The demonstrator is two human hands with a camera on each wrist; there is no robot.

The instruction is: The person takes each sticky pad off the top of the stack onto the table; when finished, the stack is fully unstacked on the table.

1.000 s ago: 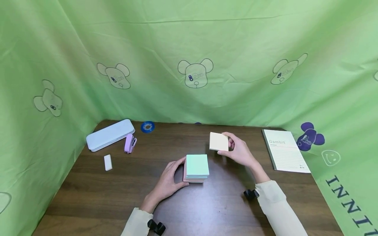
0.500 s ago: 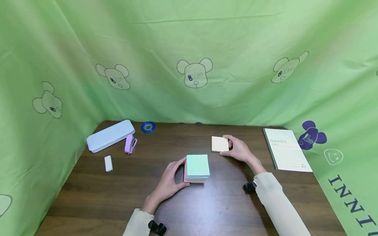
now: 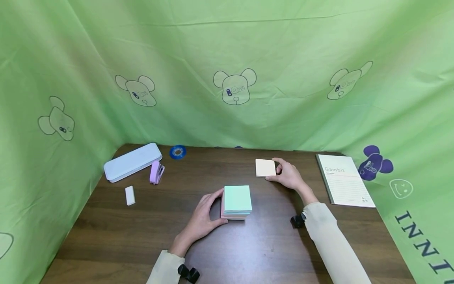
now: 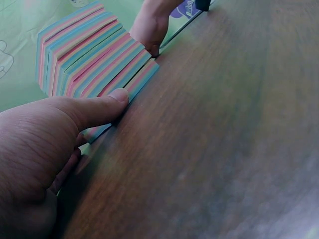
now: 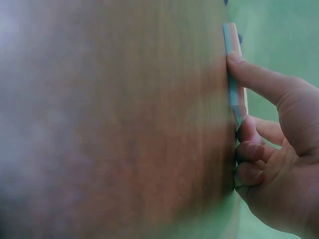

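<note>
A tall stack of sticky note pads (image 3: 237, 198), mint green on top, stands in the middle of the table. My left hand (image 3: 203, 217) holds its left side between thumb and fingers. The left wrist view shows the stack's striped blue, pink and cream layers (image 4: 94, 55), with the thumb low on them. Farther back and to the right, my right hand (image 3: 289, 176) pinches a thin cream-topped sticky note pad (image 3: 265, 168) by its right side. In the right wrist view this pad (image 5: 233, 74) lies flat at table level, blue and pink layers along its edge; some fingers behind it are hidden.
Back left on the brown table (image 3: 106, 236) are a pale blue pencil case (image 3: 133, 162), a purple stapler (image 3: 156, 172), a white eraser (image 3: 130, 195) and a blue tape roll (image 3: 177, 152). A notebook (image 3: 344, 181) lies at the right. A green curtain (image 3: 234, 126) encloses the back and sides.
My right hand has lowered the cream-topped pad to the table and then slid it slightly farther back and right. The left hand and the stack stay put.
</note>
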